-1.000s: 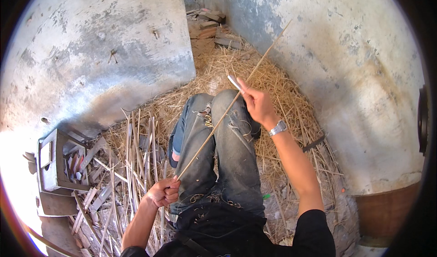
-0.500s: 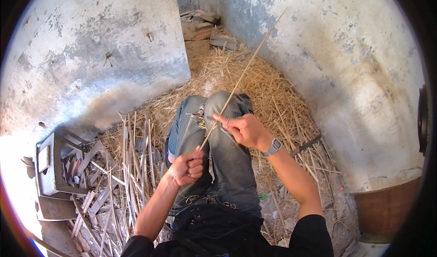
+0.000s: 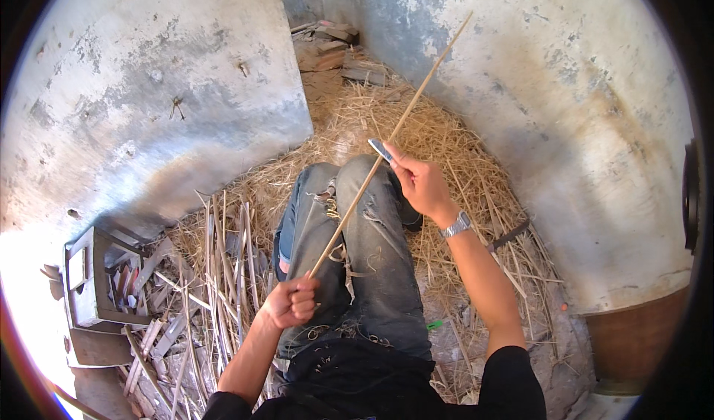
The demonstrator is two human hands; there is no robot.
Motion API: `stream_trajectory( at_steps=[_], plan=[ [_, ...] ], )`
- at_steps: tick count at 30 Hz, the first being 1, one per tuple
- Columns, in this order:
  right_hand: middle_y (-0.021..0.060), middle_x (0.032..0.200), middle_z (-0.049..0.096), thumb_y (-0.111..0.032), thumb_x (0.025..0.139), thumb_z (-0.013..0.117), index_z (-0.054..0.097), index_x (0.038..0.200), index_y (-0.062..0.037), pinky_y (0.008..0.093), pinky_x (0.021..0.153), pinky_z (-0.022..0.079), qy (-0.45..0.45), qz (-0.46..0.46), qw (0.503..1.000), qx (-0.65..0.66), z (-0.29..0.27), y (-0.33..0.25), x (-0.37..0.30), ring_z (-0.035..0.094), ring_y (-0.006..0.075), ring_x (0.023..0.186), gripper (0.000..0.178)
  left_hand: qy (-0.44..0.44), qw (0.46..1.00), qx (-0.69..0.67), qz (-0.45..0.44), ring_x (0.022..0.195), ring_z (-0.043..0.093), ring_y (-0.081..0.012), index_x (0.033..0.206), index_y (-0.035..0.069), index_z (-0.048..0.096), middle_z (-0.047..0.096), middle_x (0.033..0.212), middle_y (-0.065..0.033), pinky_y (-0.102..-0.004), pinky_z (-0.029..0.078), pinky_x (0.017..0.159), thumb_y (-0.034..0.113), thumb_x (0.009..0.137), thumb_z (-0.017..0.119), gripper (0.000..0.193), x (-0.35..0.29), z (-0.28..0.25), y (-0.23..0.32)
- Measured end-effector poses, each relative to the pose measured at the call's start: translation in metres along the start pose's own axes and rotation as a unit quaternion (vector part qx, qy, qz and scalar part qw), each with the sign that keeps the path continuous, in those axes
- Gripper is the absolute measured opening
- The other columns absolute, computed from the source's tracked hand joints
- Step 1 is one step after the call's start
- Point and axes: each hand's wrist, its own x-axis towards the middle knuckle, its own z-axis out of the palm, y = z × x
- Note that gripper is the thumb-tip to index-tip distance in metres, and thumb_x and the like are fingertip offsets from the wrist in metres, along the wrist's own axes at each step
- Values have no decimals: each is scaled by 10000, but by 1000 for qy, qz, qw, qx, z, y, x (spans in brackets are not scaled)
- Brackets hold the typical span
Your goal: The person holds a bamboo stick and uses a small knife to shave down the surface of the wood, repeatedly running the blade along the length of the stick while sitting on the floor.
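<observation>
A long, thin bamboo-like strip [image 3: 349, 213] slants from above my lap up toward the far wall. My left hand [image 3: 291, 301] is closed in a fist round its near end, over my left thigh. Above my right knee, my right hand [image 3: 425, 188] is closed on a small knife [image 3: 381, 150]. Its flat, pale grey blade lies across the strip; the handle is mostly hidden in my fingers. Curled shavings cling to my worn jeans [image 3: 383, 271].
Loose strips [image 3: 216, 264] lie at the left beside a wooden frame [image 3: 93, 271] with scraps around it. A shavings heap [image 3: 446, 159] spreads ahead, bordered by peeling walls [image 3: 558, 137]. A dark bar [image 3: 509, 235] lies at right; a small green piece [image 3: 435, 324] lies near my thigh.
My right hand has moved farther up along the strip, and the knife blade now shows. My left hand has drawn slightly back toward me and left with the strip's near end.
</observation>
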Motion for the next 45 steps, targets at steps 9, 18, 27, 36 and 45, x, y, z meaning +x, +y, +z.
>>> stream_trajectory(
  at_steps=[9, 18, 27, 36, 45],
  plan=[
    [186, 643, 590, -147, 1033, 660, 671, 1439, -177, 356, 485, 390, 48, -4, 998, -33, 5, 17, 25, 475, 200, 462, 408, 65, 994, 79, 28, 464, 263, -73, 835, 180, 442, 242, 565, 113, -272, 246, 486, 357, 1160, 426, 371, -100, -53, -23],
    [208, 794, 693, -108, 1000, 667, 670, 1439, -144, 377, 521, 455, -22, -58, 997, 37, 18, -29, -10, 570, 287, 509, 441, 45, 998, 50, 8, 458, 233, -67, 845, 162, 447, 229, 569, 116, -268, 212, 464, 344, 1167, 418, 371, -48, -33, -14],
    [205, 691, 655, -107, 1025, 635, 651, 1446, -72, 334, 474, 372, -62, -8, 992, 112, 11, -20, -17, 437, 160, 440, 424, -2, 1000, 16, -8, 463, 229, -75, 856, 173, 436, 234, 564, 105, -272, 212, 469, 355, 1175, 381, 371, 3, 0, 0],
    [264, 774, 626, -66, 1002, 632, 638, 1444, -43, 328, 529, 444, -124, -29, 975, 183, 2, -37, -34, 496, 226, 474, 443, -38, 999, -34, -9, 462, 212, -78, 865, 167, 442, 240, 569, 94, -278, 201, 460, 310, 1175, 367, 350, 53, 24, 13],
    [72, 760, 722, -142, 1034, 681, 639, 1451, -59, 284, 564, 409, -334, 109, 877, 329, -21, -50, -55, 441, 72, 587, 427, -40, 998, -41, 9, 467, 198, -81, 875, 160, 460, 244, 576, 100, -271, 205, 450, 336, 1178, 374, 360, 70, 36, 8]
  ],
)
